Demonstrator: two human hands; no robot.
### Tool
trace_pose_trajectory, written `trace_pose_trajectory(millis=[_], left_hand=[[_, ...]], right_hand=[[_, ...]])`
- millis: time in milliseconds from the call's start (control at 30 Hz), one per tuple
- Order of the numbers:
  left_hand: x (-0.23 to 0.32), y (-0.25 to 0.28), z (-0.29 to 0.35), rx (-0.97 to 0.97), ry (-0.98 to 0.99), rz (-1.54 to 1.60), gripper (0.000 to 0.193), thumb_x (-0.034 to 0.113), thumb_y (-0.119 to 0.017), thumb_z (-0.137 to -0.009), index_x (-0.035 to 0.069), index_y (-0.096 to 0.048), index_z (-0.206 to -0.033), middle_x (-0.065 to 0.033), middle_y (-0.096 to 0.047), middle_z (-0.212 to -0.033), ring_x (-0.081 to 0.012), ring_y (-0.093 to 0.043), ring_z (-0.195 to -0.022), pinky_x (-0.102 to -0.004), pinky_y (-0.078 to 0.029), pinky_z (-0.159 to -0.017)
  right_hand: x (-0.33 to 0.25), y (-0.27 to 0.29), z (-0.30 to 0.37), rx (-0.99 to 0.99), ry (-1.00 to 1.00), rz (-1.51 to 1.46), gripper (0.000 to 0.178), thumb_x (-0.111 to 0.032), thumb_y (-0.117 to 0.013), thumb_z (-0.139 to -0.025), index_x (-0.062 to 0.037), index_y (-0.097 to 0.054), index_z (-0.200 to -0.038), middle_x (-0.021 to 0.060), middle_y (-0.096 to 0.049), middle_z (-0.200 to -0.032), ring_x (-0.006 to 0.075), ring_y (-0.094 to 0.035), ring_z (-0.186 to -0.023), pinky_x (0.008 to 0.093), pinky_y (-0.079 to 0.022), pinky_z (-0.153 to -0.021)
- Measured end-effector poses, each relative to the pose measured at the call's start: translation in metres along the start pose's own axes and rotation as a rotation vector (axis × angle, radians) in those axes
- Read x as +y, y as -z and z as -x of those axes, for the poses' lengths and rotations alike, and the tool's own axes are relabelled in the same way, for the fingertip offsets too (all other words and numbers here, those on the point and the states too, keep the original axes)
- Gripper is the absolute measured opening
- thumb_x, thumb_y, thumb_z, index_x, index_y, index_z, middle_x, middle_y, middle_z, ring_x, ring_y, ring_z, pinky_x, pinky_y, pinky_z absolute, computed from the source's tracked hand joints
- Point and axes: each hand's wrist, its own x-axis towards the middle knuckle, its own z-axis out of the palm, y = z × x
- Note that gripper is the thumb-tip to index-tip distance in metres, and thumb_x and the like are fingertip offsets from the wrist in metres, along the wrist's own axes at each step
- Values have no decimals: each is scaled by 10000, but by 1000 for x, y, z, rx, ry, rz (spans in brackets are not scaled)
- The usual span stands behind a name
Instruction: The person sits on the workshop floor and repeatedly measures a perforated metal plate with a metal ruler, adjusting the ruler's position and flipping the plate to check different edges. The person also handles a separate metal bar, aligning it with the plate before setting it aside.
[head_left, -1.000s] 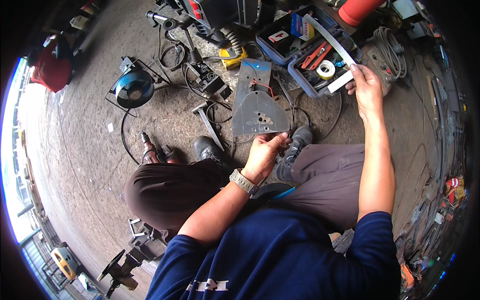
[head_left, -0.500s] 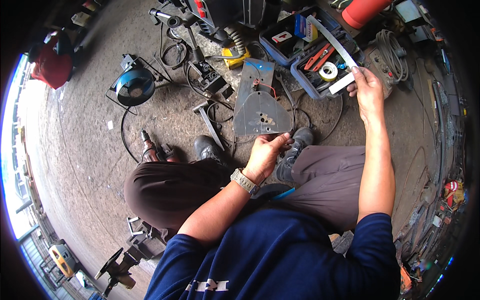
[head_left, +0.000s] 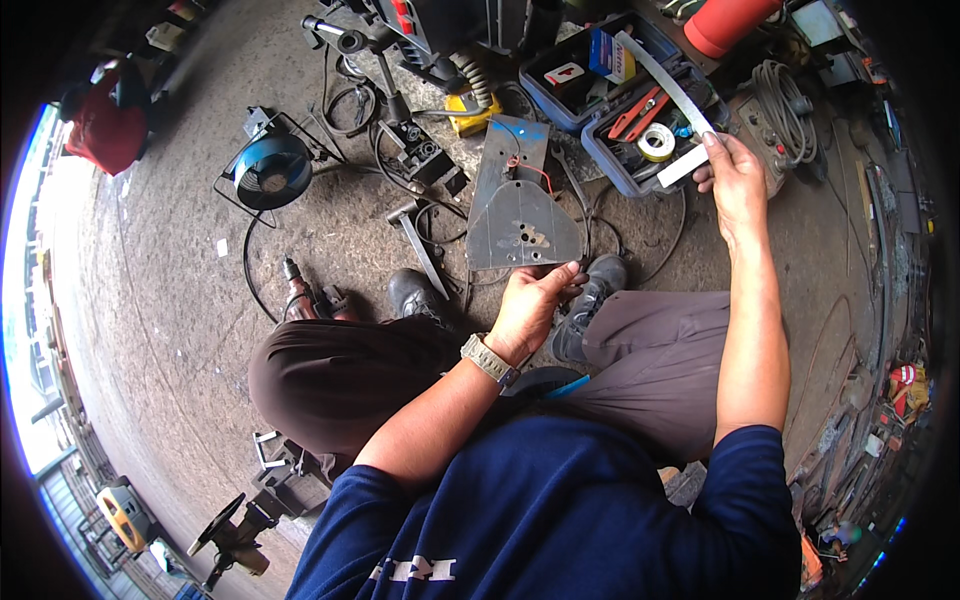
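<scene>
Between my boots, my left hand (head_left: 535,305) grips the lower edge of a grey metal plate (head_left: 490,235), thumb on top and fingers underneath. The plate has a rounded top and several small holes. Behind it lies another flat metal piece (head_left: 495,160) with blue marks, and a thin red wire crosses it. Off to the right, my right hand (head_left: 735,180) is closed around the corner of an L-shaped metal square (head_left: 665,82). Its long blade reaches up over the open toolbox (head_left: 610,168), and its short arm points down and left.
The toolbox holds a tape roll (head_left: 656,143) and a red-handled tool (head_left: 640,115). A hammer (head_left: 420,245), a drill (head_left: 303,292) and a blue fan (head_left: 272,175) stand or lie on the floor to the left. Coiled cable (head_left: 783,105) rests on a machine at right.
</scene>
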Motion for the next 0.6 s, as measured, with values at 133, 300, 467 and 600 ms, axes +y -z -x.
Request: trace_pose_trajectory(millis=[133, 300, 467, 600], left_hand=[[1, -1, 0, 8, -2, 7, 259, 132, -685, -936, -67, -611, -1084, -130, -689, -975, -218, -685, -901, -371, -541, -856], [2, -1, 0, 16, -3, -4, 255, 128, -682, -937, -66, -611, -1085, -129, -688, -980, -217, -686, -906, -365, -542, -854], [2, -1, 1, 18, -7, -4, 252, 127, -683, -936, -59, -614, -1091, -122, -687, -992, -213, -687, -909, -360, -542, -851], [1, 1, 0, 13, -1, -20, 251, 132, -686, -935, -51, -619, -1093, -112, -687, -1005, -210, -685, -917, -362, -540, -852]], right_hand=[[1, 2, -1, -2, 5, 11, 273, -250, -618, -992, 11, -679, -1041, 23, -646, -780, 72, -586, -605, 219, -461, -521], [0, 1, 1, 0, 3, -2, 279, -257, -619, -992, 10, -680, -1046, 23, -648, -787, 71, -583, -604, 217, -460, -521], [0, 2, 1, -9, 8, 11, 283, -264, -620, -992, 7, -680, -1048, 22, -649, -794, 70, -583, -607, 217, -461, -525], [1, 2, 1, -9, 15, 11, 283, -262, -621, -992, 9, -678, -1053, 21, -647, -791, 72, -584, -610, 219, -463, -527]])
